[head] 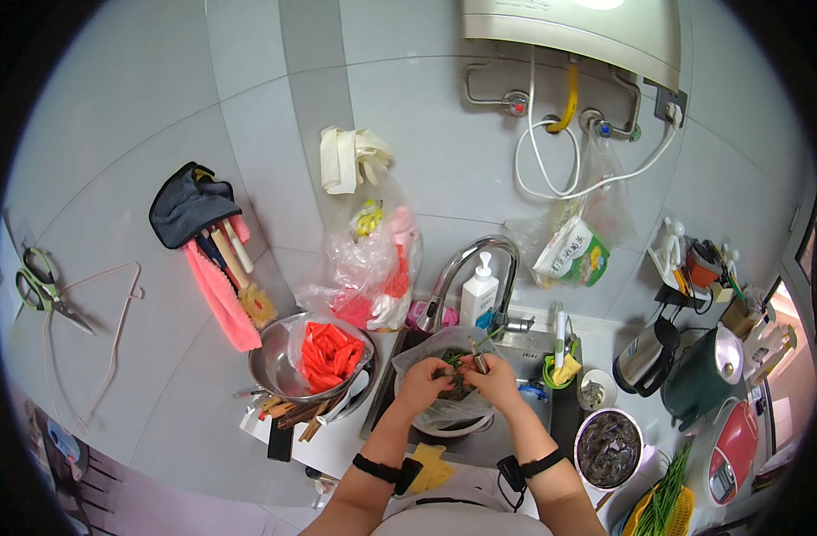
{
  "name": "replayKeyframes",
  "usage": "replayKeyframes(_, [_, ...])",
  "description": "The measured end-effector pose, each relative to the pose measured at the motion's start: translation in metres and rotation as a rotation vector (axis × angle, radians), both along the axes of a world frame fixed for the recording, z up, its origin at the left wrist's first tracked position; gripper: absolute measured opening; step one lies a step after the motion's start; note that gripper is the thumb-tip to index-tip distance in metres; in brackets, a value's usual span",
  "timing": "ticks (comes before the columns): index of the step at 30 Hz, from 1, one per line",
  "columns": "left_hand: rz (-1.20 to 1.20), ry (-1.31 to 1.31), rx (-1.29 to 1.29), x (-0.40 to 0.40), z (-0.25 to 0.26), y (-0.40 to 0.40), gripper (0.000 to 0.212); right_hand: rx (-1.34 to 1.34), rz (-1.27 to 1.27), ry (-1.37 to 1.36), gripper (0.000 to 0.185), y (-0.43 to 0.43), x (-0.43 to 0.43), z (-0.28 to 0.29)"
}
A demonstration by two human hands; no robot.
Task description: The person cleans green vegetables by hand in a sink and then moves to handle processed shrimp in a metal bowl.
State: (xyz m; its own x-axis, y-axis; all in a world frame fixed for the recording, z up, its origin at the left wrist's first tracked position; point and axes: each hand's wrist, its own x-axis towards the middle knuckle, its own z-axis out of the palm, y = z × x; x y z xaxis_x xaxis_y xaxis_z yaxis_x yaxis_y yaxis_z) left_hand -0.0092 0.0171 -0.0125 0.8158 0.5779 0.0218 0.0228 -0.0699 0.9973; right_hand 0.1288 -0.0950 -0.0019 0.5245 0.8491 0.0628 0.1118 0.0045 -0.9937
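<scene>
My left hand [423, 383] and my right hand [494, 383] are close together over a clear plastic bag [408, 358], which lines a white-rimmed basin [472, 427] in the steel sink [539, 429]. Dark green scraps [457, 356] show inside the bag. My right hand grips a small tool with a metal part [479, 362]; its type is unclear. Between the fingertips of my left hand is a small dark item [442, 372], too small to identify. A thin green stalk [491, 335] sticks up behind the right hand.
Right of the sink stand a bowl of raw shrimp [608, 447], a small white bowl [597, 390], an electric kettle [645, 357] and a yellow basket [676, 512] of long greens. The faucet [472, 248] arches behind my hands. At left sits a metal bowl [264, 362] holding a red bag.
</scene>
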Motion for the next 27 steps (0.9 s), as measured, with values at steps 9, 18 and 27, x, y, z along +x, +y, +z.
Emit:
replayKeyframes(9, [-0.042,0.072,0.464,0.016,-0.001,0.0,0.07,0.088,0.026,-0.387,0.022,-0.003,-0.003,0.001])
replayKeyframes(18, [-0.011,-0.069,0.086,0.022,0.003,-0.006,0.042,-0.035,-0.089,-0.462,0.024,-0.01,-0.003,0.016])
replayKeyframes(27, [0.002,0.013,-0.008,0.015,0.009,-0.004,0.019,0.132,-0.133,-0.839,0.029,-0.002,-0.014,0.016])
